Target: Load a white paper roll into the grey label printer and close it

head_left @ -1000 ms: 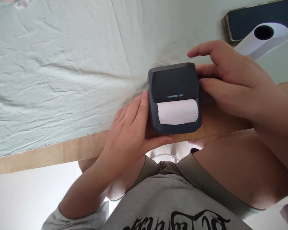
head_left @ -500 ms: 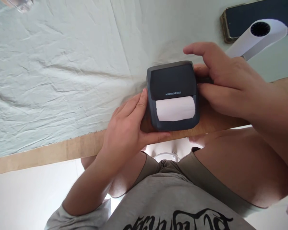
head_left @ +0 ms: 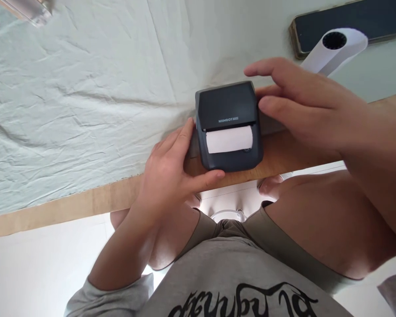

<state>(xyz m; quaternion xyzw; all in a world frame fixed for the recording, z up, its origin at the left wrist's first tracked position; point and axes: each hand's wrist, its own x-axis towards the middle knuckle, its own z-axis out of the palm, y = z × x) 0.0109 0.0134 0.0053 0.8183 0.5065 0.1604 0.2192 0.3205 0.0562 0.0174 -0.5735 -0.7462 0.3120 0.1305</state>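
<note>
A dark label printer (head_left: 229, 103) marked NIIMBOT sits at the table's front edge, with a strip of white label paper (head_left: 229, 140) coming out of its slot. My left hand (head_left: 171, 165) holds its left side, fingers along that side and thumb against the front edge. On the opposite side, my right hand (head_left: 303, 101) has its thumb and a finger against the printer's right side. The right index finger stretches out past the printer's back corner. Where the right fingertips meet the casing is partly hidden.
A white paper roll (head_left: 317, 57) with a dark core stands behind my right hand. Beyond it lies a phone (head_left: 312, 33) in a case. Some clear object (head_left: 36, 13) is at the top left. A wrinkled pale cloth (head_left: 86, 110) covers the table up to its wooden edge (head_left: 112, 196).
The printer has shifted slightly left and appears a little smaller, with both hands moving along with it. The phone and paper roll now appear farther left in the view.
</note>
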